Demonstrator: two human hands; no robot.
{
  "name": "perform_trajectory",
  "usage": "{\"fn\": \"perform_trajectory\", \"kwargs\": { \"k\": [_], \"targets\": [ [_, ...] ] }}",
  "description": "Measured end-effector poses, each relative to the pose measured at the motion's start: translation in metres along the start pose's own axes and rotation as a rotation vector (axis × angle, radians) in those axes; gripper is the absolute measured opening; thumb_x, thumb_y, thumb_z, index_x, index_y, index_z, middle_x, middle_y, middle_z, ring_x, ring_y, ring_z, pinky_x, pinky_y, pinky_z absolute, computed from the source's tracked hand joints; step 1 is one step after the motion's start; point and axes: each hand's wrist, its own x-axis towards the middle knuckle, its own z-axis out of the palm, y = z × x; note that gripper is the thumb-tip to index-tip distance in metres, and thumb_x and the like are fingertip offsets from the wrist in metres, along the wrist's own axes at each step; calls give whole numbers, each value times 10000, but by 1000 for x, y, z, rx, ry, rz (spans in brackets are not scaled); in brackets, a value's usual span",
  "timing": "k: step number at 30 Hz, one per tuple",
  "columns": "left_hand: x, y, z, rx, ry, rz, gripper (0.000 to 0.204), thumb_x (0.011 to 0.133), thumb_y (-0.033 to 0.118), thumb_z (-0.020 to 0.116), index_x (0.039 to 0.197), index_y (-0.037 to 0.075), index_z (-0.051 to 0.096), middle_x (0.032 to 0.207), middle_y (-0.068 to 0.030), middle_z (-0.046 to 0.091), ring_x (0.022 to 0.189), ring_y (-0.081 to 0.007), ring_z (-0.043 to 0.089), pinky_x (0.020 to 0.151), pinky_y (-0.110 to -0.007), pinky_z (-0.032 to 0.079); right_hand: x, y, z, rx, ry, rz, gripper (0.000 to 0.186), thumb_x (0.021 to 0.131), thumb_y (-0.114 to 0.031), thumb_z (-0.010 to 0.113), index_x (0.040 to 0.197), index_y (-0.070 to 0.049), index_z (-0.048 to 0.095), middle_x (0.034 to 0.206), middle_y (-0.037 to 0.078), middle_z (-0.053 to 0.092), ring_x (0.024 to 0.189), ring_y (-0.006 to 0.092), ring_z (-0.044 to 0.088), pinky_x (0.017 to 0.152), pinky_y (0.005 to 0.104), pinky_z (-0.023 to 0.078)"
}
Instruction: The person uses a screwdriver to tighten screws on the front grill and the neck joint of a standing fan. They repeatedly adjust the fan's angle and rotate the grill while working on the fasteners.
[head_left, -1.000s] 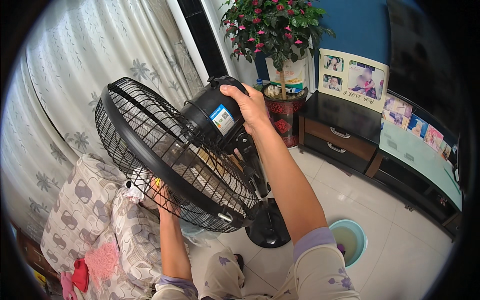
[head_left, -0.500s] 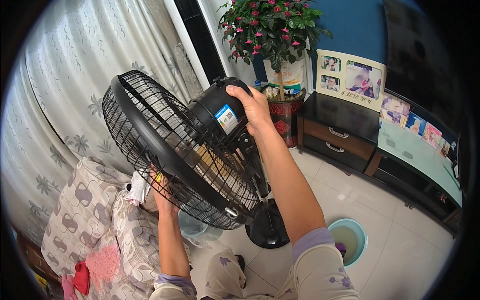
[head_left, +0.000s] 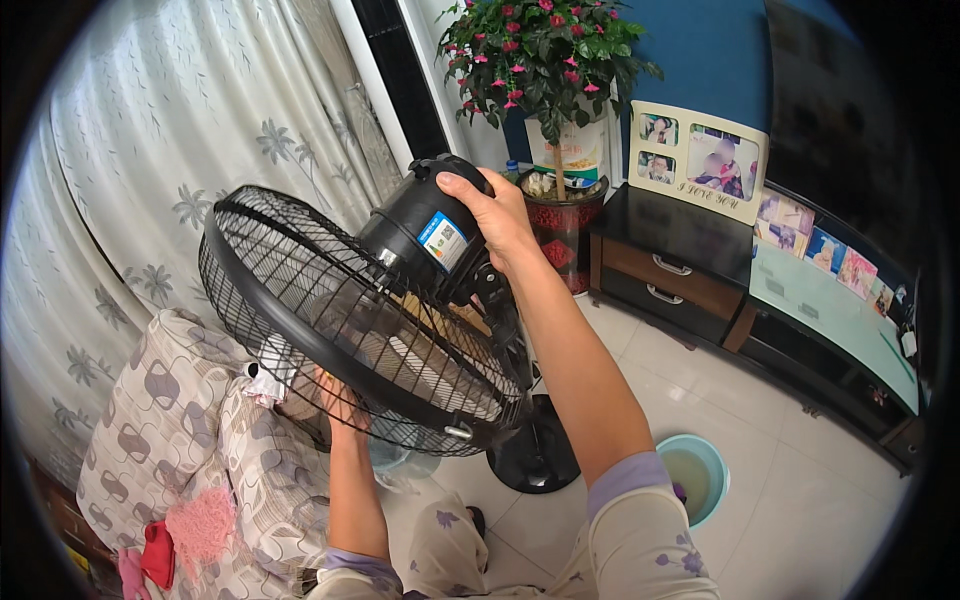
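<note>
A black standing fan (head_left: 350,325) fills the middle, its wire-caged head tilted downward and facing left. My right hand (head_left: 492,215) grips the motor housing (head_left: 415,235) at the back of the head, thumb on top. My left hand (head_left: 343,402) is at the lower front of the cage, seen partly through the wires. Its fingers look curled around a small bit of yellow that I cannot make out. The fan's round black base (head_left: 535,455) rests on the tiled floor.
A light blue basin (head_left: 695,480) of cloudy water, with something purple in it, stands on the right. A clear tub (head_left: 410,462) sits behind the fan. A patterned sofa (head_left: 160,400) is at left, a potted flowering plant (head_left: 565,225) and low black cabinet (head_left: 680,245) beyond.
The fan head has tipped further downward, its upper rim dropping. My right hand has moved slightly left with the housing, and my left hand has shifted slightly right and down.
</note>
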Motion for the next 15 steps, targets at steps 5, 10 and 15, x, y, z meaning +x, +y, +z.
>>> {"fn": "perform_trajectory", "kwargs": {
  "k": [5, 10, 15],
  "targets": [
    [-39, 19, 56, 4, 112, 41, 145, 887, 183, 530, 989, 89, 488, 802, -15, 564, 616, -112, 558, 462, -219, 446, -17, 6, -6, -1, -29, 61, 621, 687, -360, 735, 1126, 28, 527, 993, 127, 598, 929, 181, 570, 846, 295, 430],
    [-39, 18, 42, -50, 22, 7, 142, 885, 184, 533, 983, 87, 498, 766, -12, 556, 583, -104, 537, 436, -210, 406, -17, 26, -34, -81, -167, 131, 392, 825, -292, 597, 1077, 5, 549, 949, 58, 595, 907, 131, 540, 836, 257, 406],
    [-40, 9, 35, -44, 125, -14, 234, 904, 256, 494, 1064, 86, 510, 797, -7, 559, 635, -136, 570, 522, -255, 487, -28, 57, -56, -77, -420, 155, 217, 905, -239, 489, 915, -33, 554, 867, -11, 546, 842, 52, 498, 761, 216, 388]
  ]
}}
